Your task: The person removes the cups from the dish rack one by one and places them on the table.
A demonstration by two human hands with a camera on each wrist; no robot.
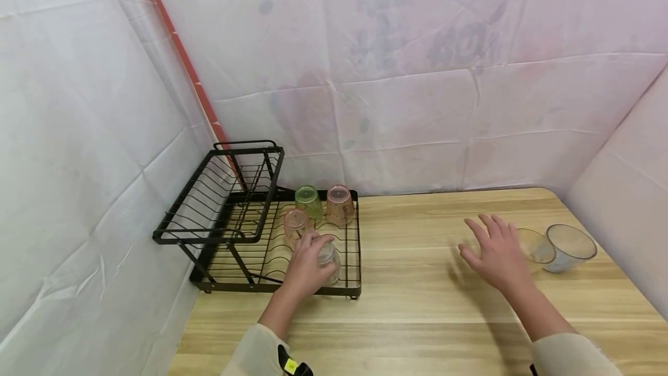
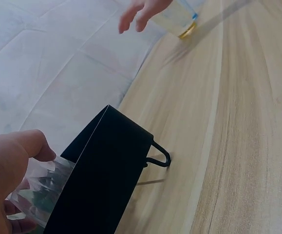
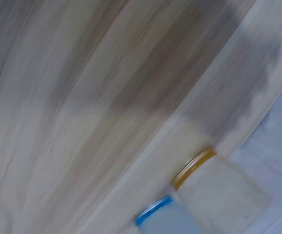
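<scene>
I see the left hand (image 1: 308, 263) clamped round a clear glass (image 2: 44, 192) at the black dish rack (image 1: 339, 291), front right corner; a slack pinch could tip it. Right hand (image 1: 497, 257) empty, fingers apart; a careless sweep could topple the yellow tumbler (image 1: 540, 247) beside it.

L forearm (image 1: 279, 309) is slanting fwd & a bit R. L hand (image 1: 308, 264) is gripping, thumb & index bending into a C, other fingers curling underneath in the L wrist view. R forearm (image 1: 537, 309) is slanting fwd-L; R hand (image 1: 496, 253) is hovering, back facing up, fingers spreading loosely, thumb pointing L.
</scene>
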